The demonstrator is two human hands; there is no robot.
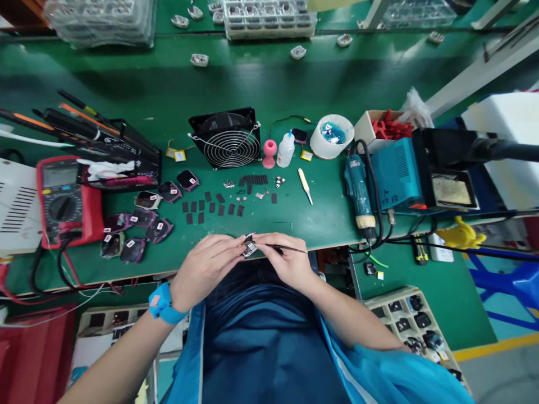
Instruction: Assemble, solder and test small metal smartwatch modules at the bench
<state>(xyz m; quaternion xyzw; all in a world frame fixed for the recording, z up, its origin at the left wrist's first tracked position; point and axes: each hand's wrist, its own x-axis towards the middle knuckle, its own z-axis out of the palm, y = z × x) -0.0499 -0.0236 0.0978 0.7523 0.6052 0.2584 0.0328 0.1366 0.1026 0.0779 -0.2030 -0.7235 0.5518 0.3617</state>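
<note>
Close to the table's front edge, my left hand [208,268] pinches a small electronic module [250,247] with a silvery face, and a blue band circles that wrist. My right hand [290,265] is closed on thin dark tweezers [290,248], whose near end sticks out to the right. Its fingertips meet the module's right side, hiding the tweezers' tips. Beyond both hands lie several small black pads [211,207], some bits of metal parts [280,181] and a cream-handled tool [304,182]. Several dark watch-like cases [158,230] are grouped to the left.
A fan [229,140] stands at the back, beside a pink holder [269,152], a white bottle [286,150] and a white tub [324,147]. On the right are an electric screwdriver [357,185] and a blue soldering station [393,174]. A red multimeter [90,202] sits left.
</note>
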